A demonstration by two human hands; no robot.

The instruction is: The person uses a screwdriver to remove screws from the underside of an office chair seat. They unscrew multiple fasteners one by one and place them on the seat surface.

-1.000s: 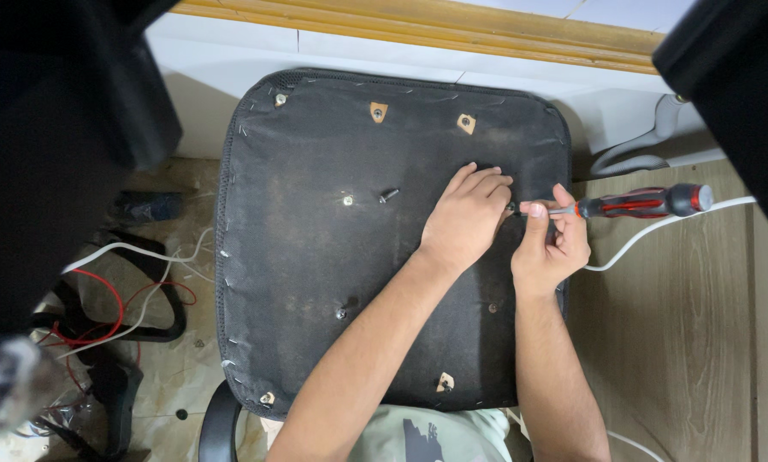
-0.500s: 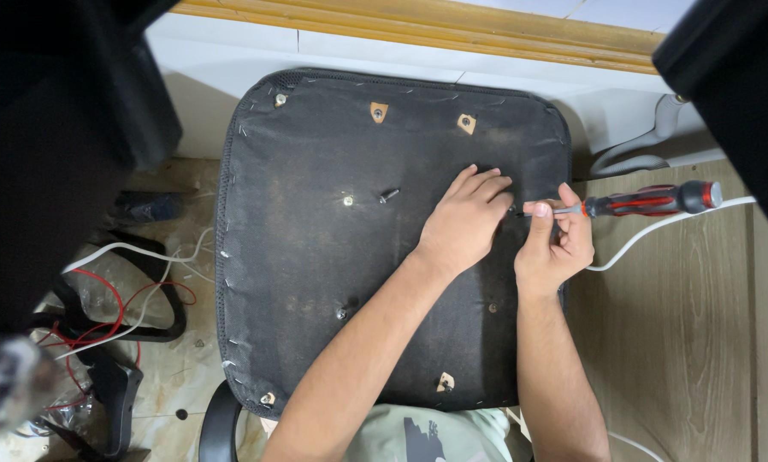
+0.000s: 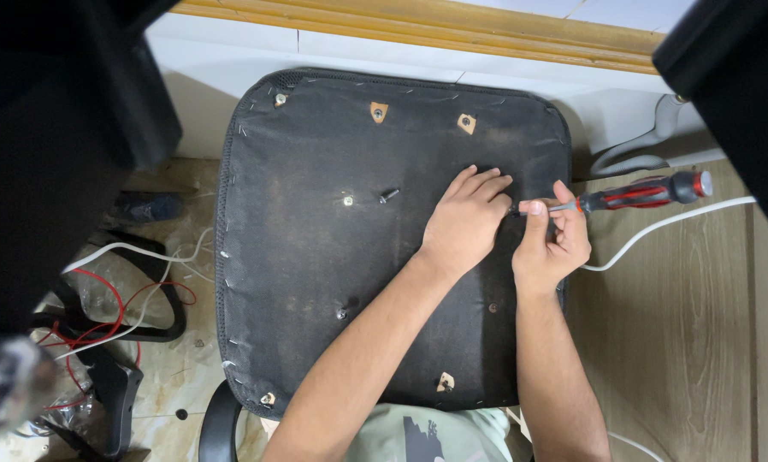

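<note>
- the screwdriver tip is hidden behind the left hand, which lies flat, fingers together, on the black seat underside.
- right hand pinches the shaft near the seat's right edge.
- loose screw lies mid-seat.
- white cable is cut off rightward.

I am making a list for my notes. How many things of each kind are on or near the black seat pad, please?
Seat pad: 1
Screwdriver, pinched at its shaft by the right hand: 1
Loose black screw lying on the pad, left of the left hand: 1
White cable: 1
Total: 4
</note>
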